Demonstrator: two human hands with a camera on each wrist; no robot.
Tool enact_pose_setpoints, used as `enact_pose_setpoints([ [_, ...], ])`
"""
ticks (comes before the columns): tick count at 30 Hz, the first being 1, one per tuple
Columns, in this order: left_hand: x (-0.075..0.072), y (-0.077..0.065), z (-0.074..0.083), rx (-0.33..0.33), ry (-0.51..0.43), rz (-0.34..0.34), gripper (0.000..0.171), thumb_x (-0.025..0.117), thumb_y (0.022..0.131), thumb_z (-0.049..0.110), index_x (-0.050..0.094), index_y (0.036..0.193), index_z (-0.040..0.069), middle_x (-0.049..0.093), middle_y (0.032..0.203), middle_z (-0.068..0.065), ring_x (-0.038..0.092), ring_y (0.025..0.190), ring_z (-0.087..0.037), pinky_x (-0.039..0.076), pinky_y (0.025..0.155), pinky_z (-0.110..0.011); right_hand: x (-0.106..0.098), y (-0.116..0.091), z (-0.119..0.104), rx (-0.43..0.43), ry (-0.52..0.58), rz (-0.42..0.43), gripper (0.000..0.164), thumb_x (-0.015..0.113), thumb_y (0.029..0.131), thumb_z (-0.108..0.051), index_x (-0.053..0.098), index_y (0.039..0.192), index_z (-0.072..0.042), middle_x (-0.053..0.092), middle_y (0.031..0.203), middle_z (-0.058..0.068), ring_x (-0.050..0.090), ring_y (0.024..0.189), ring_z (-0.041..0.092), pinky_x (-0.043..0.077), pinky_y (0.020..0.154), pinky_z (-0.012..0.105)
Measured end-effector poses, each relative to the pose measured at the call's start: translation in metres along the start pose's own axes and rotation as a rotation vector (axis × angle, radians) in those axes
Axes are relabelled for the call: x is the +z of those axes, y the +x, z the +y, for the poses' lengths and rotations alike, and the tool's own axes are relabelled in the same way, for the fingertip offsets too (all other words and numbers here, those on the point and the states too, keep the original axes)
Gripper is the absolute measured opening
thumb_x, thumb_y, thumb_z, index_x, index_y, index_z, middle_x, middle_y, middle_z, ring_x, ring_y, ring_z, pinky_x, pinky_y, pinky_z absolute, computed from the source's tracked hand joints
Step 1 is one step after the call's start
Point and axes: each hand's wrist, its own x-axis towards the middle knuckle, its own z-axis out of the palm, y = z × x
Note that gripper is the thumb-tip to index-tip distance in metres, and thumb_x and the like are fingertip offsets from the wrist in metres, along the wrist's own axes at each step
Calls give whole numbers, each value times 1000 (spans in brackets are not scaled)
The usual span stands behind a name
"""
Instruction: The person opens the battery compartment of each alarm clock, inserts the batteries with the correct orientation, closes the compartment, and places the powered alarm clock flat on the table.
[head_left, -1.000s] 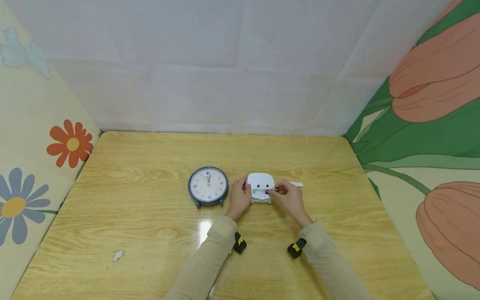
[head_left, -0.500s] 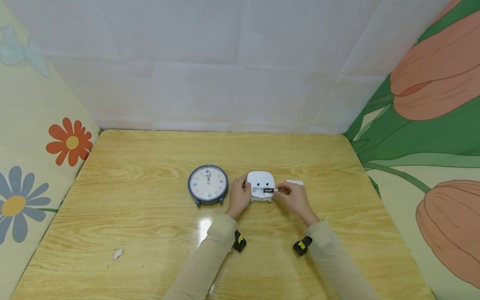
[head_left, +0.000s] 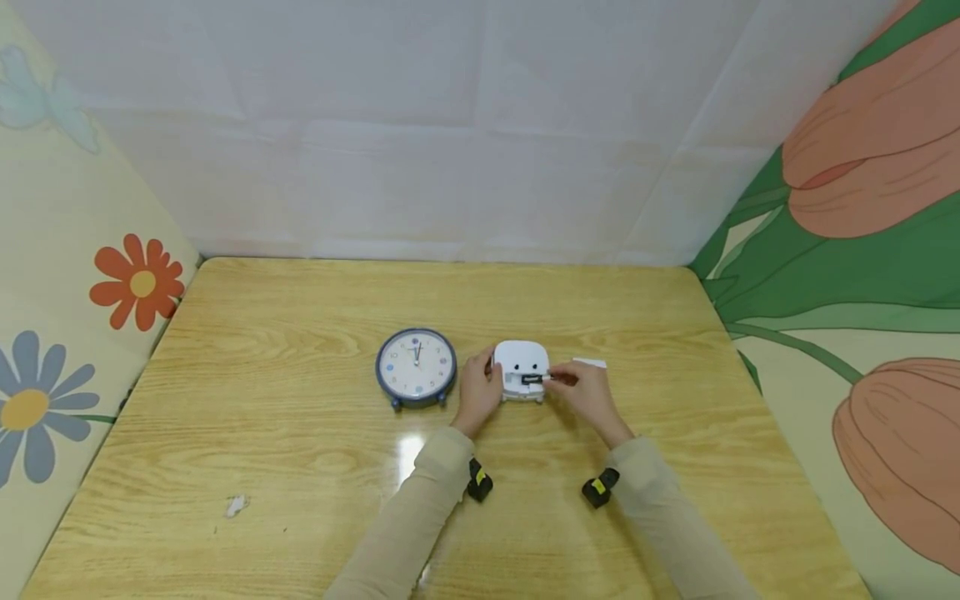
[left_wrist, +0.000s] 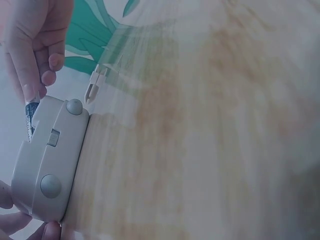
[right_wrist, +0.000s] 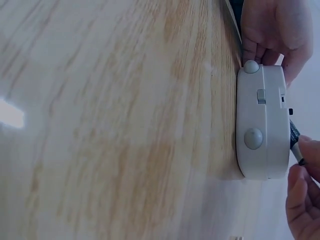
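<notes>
A small white alarm clock (head_left: pixel 521 353) lies on the table with its back up, showing two black knobs and an open battery compartment. My left hand (head_left: pixel 478 393) grips its left side, thumb near the compartment. With thumb and fingertips, my right hand (head_left: pixel 594 400) pinches the end of a black and silver battery (head_left: pixel 532 379). That battery lies across the compartment opening, tilted in the left wrist view, its far end down in the recess. Two round feet and a small latch notch show on the clock's side (right_wrist: pixel 276 150) in the right wrist view.
A blue-rimmed alarm clock (head_left: pixel 417 367) lies face up left of my left hand. Behind my right hand is a flat white piece (head_left: pixel 592 363), perhaps the compartment's cover. The wooden table (head_left: pixel 300 467) ends at a white back wall, with painted panels on both sides.
My right hand first drew back to the right, exposing more of the battery, then moved slightly left, bringing the battery lower along the compartment. The left hand keeps its grip on the clock.
</notes>
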Motion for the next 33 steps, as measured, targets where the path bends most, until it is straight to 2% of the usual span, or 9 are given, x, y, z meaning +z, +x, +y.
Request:
enact_pose_setpoints([
  [9,0,0,0,-11,0,-11,35,51,88,4,55,121,-6,57,94,-18,53,85,-25,47,76,-34,2,-1,-5,18,-34,-22,20,72,76,-6,68,93,4,66,83,14,59,72,22,51,63,33],
  [17,-1,1,1,0,-12,-14,35,51,88,4,54,121,-7,57,95,-19,53,86,-26,48,77,-35,0,-1,-5,-105,-134,-10,15,71,77,-5,70,89,3,66,80,12,56,66,19,48,56,29],
  [33,-1,-1,2,0,-17,-10,35,51,87,3,54,120,-8,56,93,-19,53,84,-26,48,75,-35,5,2,-6,-214,-146,7,12,71,75,-2,70,86,3,66,79,13,60,69,22,51,60,35],
])
